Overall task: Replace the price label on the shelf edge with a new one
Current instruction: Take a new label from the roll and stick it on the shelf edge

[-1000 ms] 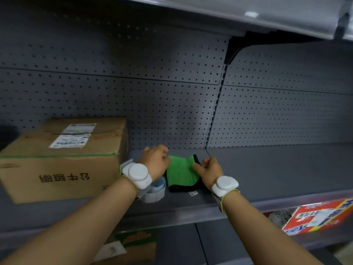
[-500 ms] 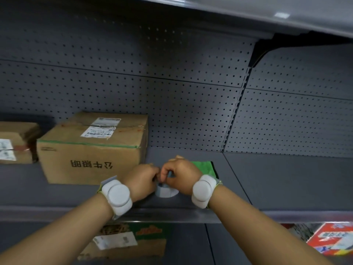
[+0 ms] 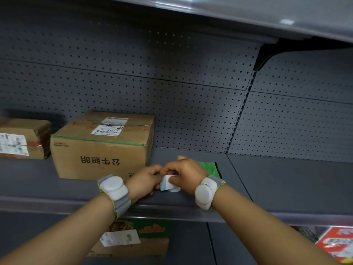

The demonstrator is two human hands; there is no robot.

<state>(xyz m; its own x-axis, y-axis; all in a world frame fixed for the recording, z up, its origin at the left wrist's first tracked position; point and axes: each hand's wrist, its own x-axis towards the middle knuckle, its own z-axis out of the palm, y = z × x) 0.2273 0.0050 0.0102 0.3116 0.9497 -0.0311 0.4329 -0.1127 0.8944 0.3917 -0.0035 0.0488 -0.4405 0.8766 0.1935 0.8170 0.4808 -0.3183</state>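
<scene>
1. I see both hands meeting low in the middle of the view, just above the dark grey metal shelf [image 3: 286, 184].
2. My left hand [image 3: 144, 181] is curled closed on the left side of a small white roll of label paper [image 3: 170, 185], with its fingers tucked under and around it.
3. My right hand [image 3: 186, 174] is closed too, thumb and fingertips pinching the top of the same white roll; the two hands touch each other at the knuckles.
4. The roll sits between the hands, near the shelf's front lip; I cannot tell whether it rests on the shelf or is lifted clear of it.
5. Each wrist carries a white puck-shaped device on a grey strap, the left one [image 3: 112, 186] and the right one [image 3: 205, 192].
6. A green cloth with a black edge [image 3: 209, 167] lies flat on the shelf just behind my right hand.
7. A brown cardboard box with printed characters and white shipping labels [image 3: 101, 148] stands on the shelf just left of my left hand, and a smaller brown cardboard box [image 3: 23, 138] stands further left.
8. The clear plastic strip along the shelf's front edge [image 3: 296, 219] runs beneath my forearms; I cannot make out any price label in it.
9. Grey perforated panels [image 3: 191, 104] form the back wall.
</scene>
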